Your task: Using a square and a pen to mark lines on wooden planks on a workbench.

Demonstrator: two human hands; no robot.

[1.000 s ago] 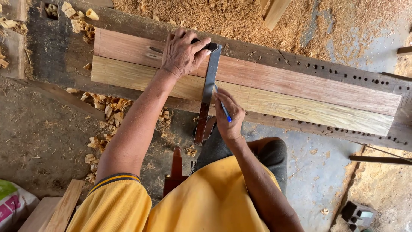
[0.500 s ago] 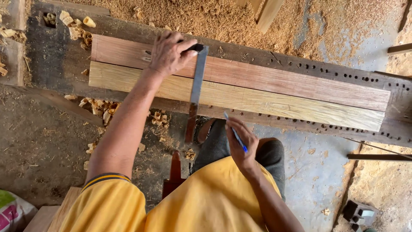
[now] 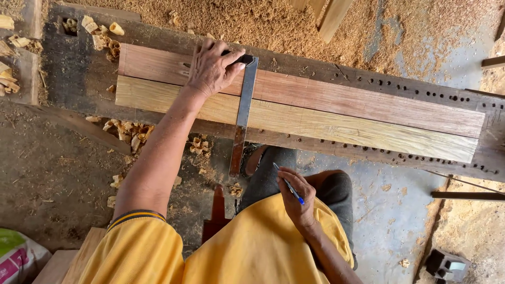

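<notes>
The left hand (image 3: 210, 68) curls its fingers over the black stock of a steel try square (image 3: 243, 110), pressing it across the reddish plank (image 3: 342, 100) and the pale yellow plank (image 3: 342, 126) lying side by side on the bench. The right hand (image 3: 297, 197), drawn back to the lap, pinches a blue pen (image 3: 288, 184). It looks like marking-out; a line would need the pen brought to the blade.

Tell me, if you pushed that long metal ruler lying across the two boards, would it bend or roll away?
Probably neither. The metal ruler looks flat and thin, so it would likely slide on the boards rather than roll. It looks stiff too: its near end hangs past the bench edge without drooping. The left hand presses its far end down, so it probably shifts easily when let go.
</notes>
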